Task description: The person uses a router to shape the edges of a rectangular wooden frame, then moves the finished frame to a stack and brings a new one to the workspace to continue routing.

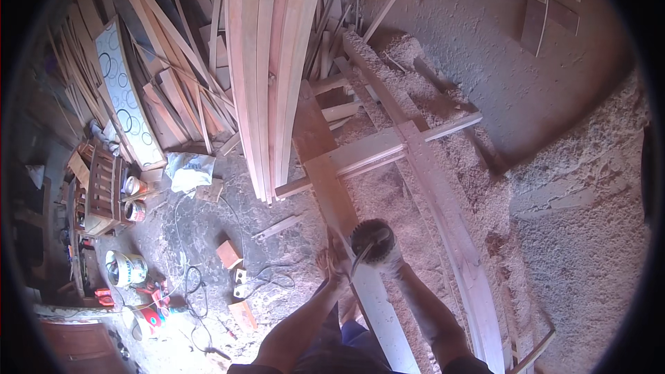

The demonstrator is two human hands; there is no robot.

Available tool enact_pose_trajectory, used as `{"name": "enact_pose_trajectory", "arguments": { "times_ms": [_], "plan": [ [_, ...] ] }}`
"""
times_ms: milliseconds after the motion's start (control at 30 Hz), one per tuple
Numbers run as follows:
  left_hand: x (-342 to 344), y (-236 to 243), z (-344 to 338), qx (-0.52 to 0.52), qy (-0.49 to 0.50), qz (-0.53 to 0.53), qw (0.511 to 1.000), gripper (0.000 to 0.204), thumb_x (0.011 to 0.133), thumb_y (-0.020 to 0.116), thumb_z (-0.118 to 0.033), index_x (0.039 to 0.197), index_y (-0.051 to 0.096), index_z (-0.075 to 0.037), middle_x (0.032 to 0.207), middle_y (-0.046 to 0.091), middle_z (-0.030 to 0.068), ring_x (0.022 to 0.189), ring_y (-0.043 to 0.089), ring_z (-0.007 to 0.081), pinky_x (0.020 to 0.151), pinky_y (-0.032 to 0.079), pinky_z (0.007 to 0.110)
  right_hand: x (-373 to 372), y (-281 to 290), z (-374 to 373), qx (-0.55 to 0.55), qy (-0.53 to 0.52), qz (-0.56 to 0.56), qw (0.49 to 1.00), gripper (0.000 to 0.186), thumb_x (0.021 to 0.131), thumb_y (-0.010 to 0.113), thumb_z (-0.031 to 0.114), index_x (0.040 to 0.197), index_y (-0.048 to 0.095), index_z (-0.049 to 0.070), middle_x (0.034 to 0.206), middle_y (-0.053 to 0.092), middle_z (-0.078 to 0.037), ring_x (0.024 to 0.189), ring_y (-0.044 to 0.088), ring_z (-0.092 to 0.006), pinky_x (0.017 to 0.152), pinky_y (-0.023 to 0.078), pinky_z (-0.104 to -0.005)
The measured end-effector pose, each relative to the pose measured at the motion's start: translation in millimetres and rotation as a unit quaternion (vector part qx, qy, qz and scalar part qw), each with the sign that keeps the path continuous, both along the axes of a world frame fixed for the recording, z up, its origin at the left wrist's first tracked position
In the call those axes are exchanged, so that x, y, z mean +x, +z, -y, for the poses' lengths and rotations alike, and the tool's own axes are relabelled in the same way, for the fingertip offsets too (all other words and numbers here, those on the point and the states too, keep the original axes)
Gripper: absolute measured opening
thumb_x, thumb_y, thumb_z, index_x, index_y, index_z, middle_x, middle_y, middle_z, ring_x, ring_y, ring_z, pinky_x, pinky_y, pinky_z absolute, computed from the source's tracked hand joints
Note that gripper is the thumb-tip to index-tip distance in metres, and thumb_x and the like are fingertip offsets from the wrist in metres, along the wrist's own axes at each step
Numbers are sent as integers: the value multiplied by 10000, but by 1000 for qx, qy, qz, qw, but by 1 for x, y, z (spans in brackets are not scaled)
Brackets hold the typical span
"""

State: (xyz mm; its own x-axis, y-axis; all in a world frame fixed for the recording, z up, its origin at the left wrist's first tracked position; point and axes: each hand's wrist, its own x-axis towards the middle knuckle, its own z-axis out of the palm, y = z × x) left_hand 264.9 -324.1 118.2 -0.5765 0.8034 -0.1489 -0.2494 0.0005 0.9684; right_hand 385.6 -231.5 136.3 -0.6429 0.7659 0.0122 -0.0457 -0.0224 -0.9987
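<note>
A dark round-topped tool with a ridged rim and a curved cord or handle over its top sits on a long board. Both hands are closed about it, one on each side. My left hand grips its left side, close to the board's edge. At the right side, my right hand holds on, its fingers mostly hidden by the tool. The board looks pale near me and brown beyond the tool. Farther off, the board meets a crosswise timber.
A long thick beam runs along the right, amid heaped wood shavings. Tall planks stand at the far left of centre. Cables, a wood block, a power strip and a white bucket lie leftward.
</note>
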Motion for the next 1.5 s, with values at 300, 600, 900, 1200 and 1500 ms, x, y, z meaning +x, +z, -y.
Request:
{"name": "enact_pose_trajectory", "arguments": {
  "times_ms": [300,600,900,1200,1500],
  "plan": [
    [-2,-85,15,64,64,-199,976,551,1127,404,-302,1546,350,51,1344,600,219,1226,599,271,1028,472,361,-45,-36,-42,77,-21,28,996,818,618,936,194,1312,514,95,1232,622,-80,1138,630,-236,994,520,-348],
    [-10,-67,19,-22,61,-314,947,596,1097,457,-300,1560,311,46,1382,556,238,1240,581,312,1029,466,398,-106,-67,-92,-116,-43,-98,987,877,652,897,293,1394,485,72,1319,596,-95,1187,606,-247,1040,504,-341],
    [-9,-46,15,-45,56,-330,941,654,1066,504,-299,1578,268,32,1435,502,252,1272,552,353,1039,455,437,-134,-23,-119,-52,-6,-47,998,629,715,820,235,1272,586,61,1212,676,-79,1096,656,-219,989,530,-350],
    [-6,-25,12,-69,47,-345,935,723,1034,551,-299,1596,225,19,1488,447,266,1304,523,394,1049,444,476,-154,-4,-131,125,-69,32,989,587,668,859,221,1157,595,32,1077,689,-110,966,678,-247,839,563,-374],
    [-2,-12,7,-84,37,-358,929,799,1003,598,-298,1613,181,5,1540,393,281,1336,495,435,1060,433,514,-168,6,-115,172,-193,46,965,634,668,896,234,1190,591,44,1048,689,-110,942,682,-259,825,555,-401]
  ]
}}
